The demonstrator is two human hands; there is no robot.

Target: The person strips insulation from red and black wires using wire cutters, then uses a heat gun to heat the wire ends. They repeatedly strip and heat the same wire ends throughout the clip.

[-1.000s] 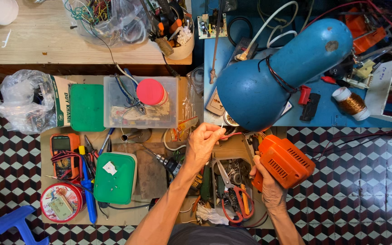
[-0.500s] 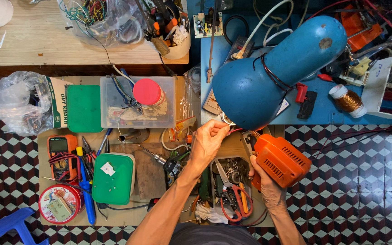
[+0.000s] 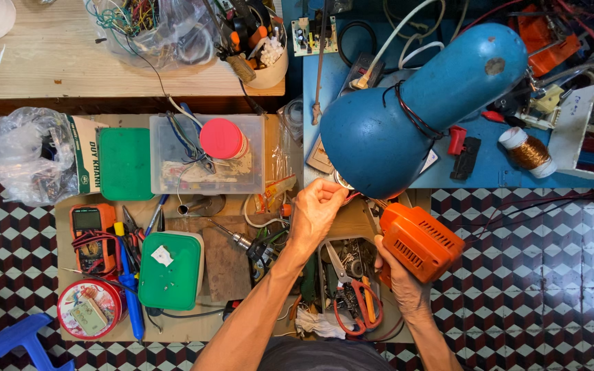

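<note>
Shifted slightly up and leftward since a moment ago: left hand point(image 3: 316, 209), now pinched on thin red wires point(image 3: 354, 198) under the blue lamp shade point(image 3: 407, 117). Nearest, right hand point(image 3: 397, 275), grip clenched around orange device point(image 3: 421, 240), held above the scissors tray point(image 3: 348, 288). Wiring seemingly midway, unfinished. Beyond, cluttered counter point(image 3: 235, 264), clear plastic box point(image 3: 204, 154).

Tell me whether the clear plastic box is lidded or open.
Open: the clear plastic box shows wires inside; a green lid lies beside it.
</note>
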